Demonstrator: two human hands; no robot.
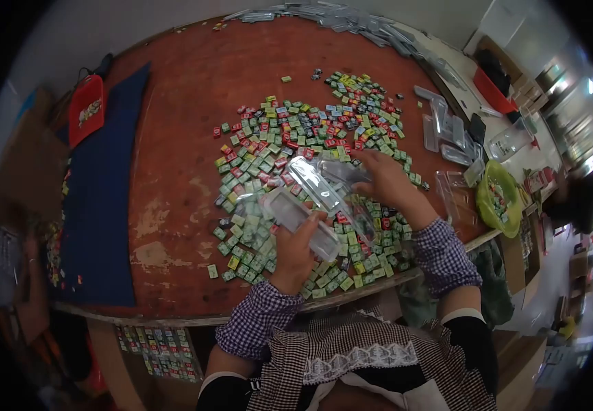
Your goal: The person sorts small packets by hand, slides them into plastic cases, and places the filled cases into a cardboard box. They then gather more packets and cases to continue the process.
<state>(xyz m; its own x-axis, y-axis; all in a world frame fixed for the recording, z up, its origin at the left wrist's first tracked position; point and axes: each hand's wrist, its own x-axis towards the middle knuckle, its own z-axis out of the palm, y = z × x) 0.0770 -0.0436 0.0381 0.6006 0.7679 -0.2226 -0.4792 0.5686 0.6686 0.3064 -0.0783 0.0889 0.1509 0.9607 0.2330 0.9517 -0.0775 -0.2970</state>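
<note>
My left hand (293, 255) is closed on a clear plastic blister shell (289, 211), its thumb lying along the near end. Up and to the right, my right hand (388, 179) pinches another clear plastic shell (341, 171) between thumb and fingers. Between the hands a shiny long clear shell (315, 183) slants, overlapping the right hand's shell in this view; which hand bears it I cannot tell. Under both hands spreads a broad heap of tiny printed boxes (248, 164), mostly green, with red, yellow and black ones mixed in.
Several clear shells (452, 130) lie on the red-brown table (173, 164) at right, near a yellow-green basket (491, 222) of small pieces. More plastic shells (351, 20) line the far edge. On the left are a dark blue mat (104, 205) and a red scoop-like tray (79, 123).
</note>
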